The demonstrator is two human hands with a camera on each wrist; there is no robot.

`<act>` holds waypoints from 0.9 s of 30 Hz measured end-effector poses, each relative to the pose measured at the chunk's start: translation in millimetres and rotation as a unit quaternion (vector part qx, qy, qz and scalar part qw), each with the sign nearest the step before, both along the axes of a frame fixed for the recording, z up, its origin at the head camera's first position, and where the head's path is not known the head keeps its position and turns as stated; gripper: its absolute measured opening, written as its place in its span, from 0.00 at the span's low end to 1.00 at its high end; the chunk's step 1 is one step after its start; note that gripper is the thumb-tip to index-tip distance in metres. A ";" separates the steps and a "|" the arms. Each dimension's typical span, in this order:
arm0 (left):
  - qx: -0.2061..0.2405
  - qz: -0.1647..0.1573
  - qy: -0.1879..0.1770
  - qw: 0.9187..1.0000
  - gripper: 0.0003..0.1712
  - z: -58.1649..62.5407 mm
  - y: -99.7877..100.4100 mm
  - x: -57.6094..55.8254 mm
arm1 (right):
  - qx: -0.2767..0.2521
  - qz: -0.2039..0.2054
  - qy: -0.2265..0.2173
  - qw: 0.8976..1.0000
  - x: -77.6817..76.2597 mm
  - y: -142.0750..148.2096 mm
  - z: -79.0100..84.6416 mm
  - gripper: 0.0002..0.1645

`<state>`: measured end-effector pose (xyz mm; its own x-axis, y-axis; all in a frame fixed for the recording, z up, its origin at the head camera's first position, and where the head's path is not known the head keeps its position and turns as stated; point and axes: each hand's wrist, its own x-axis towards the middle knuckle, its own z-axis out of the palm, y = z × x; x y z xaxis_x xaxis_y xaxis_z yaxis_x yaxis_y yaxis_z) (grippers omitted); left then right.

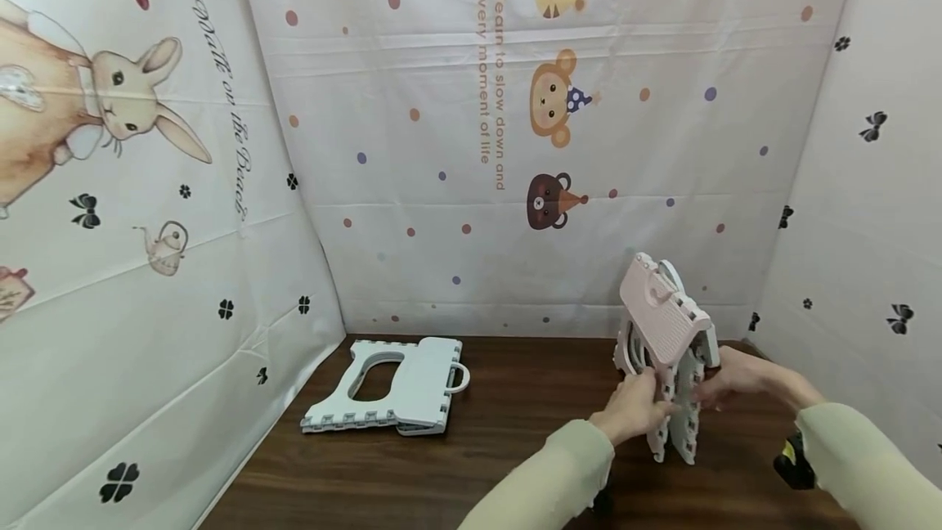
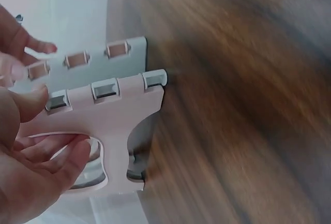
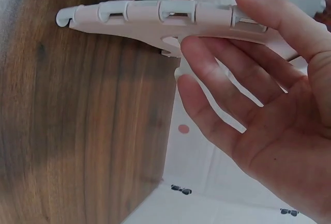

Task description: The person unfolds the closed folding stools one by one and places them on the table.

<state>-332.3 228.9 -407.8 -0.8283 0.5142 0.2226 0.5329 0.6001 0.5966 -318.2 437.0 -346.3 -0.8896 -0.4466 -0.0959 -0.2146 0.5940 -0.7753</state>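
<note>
A pink and white folding step stool (image 1: 666,313) stands upright, partly unfolded, on the right of the table. Two leg panels hang apart below its pink top. My left hand (image 1: 631,407) grips the near leg panel, fingers curled through its oval opening and thumb on the hinged edge, as the left wrist view shows. On the other side, my right hand (image 1: 736,375) holds the opposite panel's edge between thumb and fingers (image 3: 207,74). Farther left, a white folding step stool (image 1: 423,387) lies folded flat, its loop handle pointing right.
The dark wooden table (image 1: 353,481) meets printed white cloth walls (image 1: 456,268) at the back and both sides. A black and yellow object (image 1: 795,460) is partly visible beside the right sleeve.
</note>
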 end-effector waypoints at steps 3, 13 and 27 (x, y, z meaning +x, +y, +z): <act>-0.005 -0.005 0.003 1.000 0.13 0.1 -6.8 -1.7 | 0.014 -0.033 0.002 0.999 2.4 5.6 -2.1 0.23; -0.012 -0.030 0.015 0.999 0.12 3.5 -20.5 -13.8 | 0.021 -0.062 0.003 0.998 6.6 28.4 -6.0 0.19; -0.034 -0.052 -0.006 0.998 0.18 12.9 -31.2 -32.0 | 0.004 -0.057 -0.011 0.998 9.7 47.9 -3.6 0.15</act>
<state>-364.3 197.7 -394.9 -0.7724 0.6110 0.1735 0.5868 0.5819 0.5630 -308.6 484.9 -349.9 -0.9323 -0.3412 -0.1196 -0.1274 0.6197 -0.7745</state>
